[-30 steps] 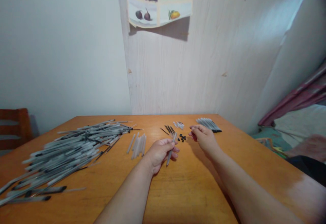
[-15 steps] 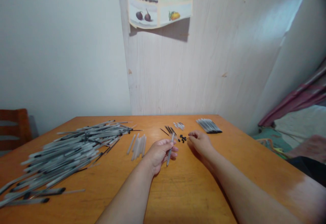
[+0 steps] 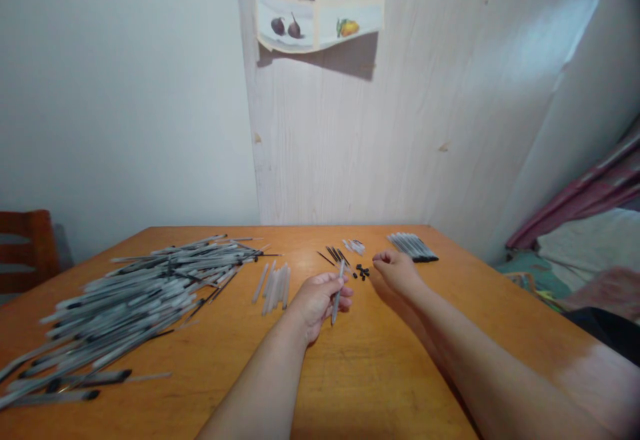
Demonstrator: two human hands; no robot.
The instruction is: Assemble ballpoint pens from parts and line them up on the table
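Observation:
My left hand (image 3: 320,299) is closed round a grey pen barrel (image 3: 338,290) that stands nearly upright above the orange table (image 3: 380,373). My right hand (image 3: 397,270) rests on the table with its fingers pinched together, right beside a small cluster of black caps (image 3: 361,271); whatever the fingers hold is too small to see. Thin black refills (image 3: 334,254) lie just beyond the left hand. A short row of clear barrels (image 3: 274,283) lies to the left of that hand.
A large heap of grey pens (image 3: 135,297) covers the table's left side. A neat bundle of finished pens (image 3: 413,247) lies at the far right corner, a few small clear pieces (image 3: 355,246) near it. A wooden chair (image 3: 25,250) stands at left, fabric at right.
My right hand dropped from just above the table to the black caps, then drew slightly up and right of them. The left hand kept its pen barrel nearly still.

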